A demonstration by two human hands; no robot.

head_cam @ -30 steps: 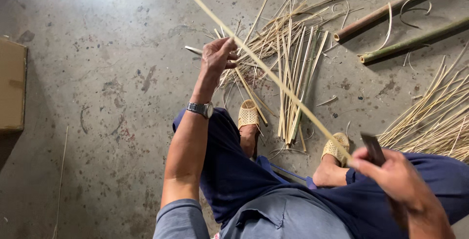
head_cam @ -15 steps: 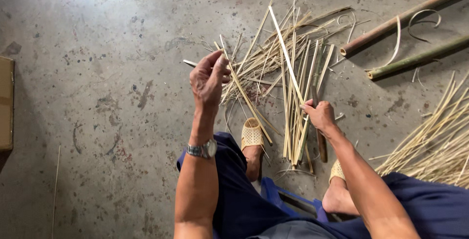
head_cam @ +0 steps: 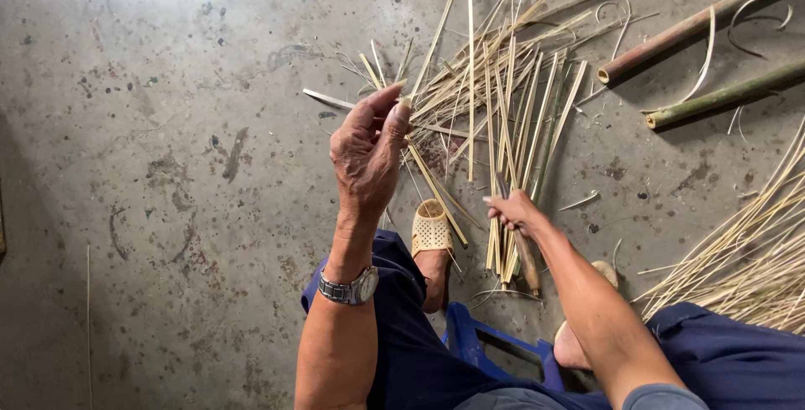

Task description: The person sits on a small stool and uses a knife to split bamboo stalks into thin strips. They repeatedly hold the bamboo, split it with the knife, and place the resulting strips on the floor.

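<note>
While the left hand [head_cam: 366,152] hangs raised above the floor with its fingers loosely curled, I honestly can't tell if it's pinching the thin bamboo strip [head_cam: 436,188] that runs down from its fingertips toward the sandal [head_cam: 433,227]. The right hand [head_cam: 513,211] is closed around a dark-handled tool [head_cam: 527,261], probably a knife, its tip down among the pile of split strips [head_cam: 503,116]. 2 whole bamboo poles [head_cam: 696,58] lie well apart at the top right. My worry: those strip edges look sharp, so a slip could slice a finger, and the blade sits near that sandalled foot
</note>
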